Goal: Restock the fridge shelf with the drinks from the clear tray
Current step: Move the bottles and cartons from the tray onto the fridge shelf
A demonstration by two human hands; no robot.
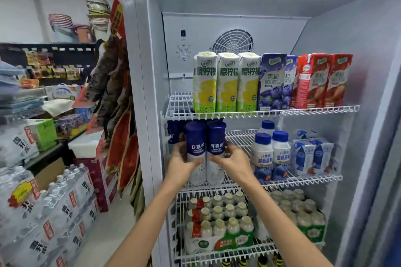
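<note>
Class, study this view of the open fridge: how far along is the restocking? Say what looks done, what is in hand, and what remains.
Done: dark blue-capped bottles already stand at the back left of the white wire middle shelf. In hand: the left hand and right hand each grip one tall blue-and-white bottle, left bottle, right bottle, at that shelf's front. Left: bare wire beside them; the tray is out of view.

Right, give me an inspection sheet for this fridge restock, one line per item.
Surface: middle wire shelf, bare wire behind the held bottles.
Job's things: two blue-capped bottles, upright, side by side at the shelf's front left; clear tray not seen.
Clutter: blueberry bottles and small cartons to the right.
Grippers: left hand and right hand each grip one bottle.
Cables: nothing seen.
Surroundings: lemon cartons on the shelf above, multipacks below, bottled water packs on the floor.
</note>
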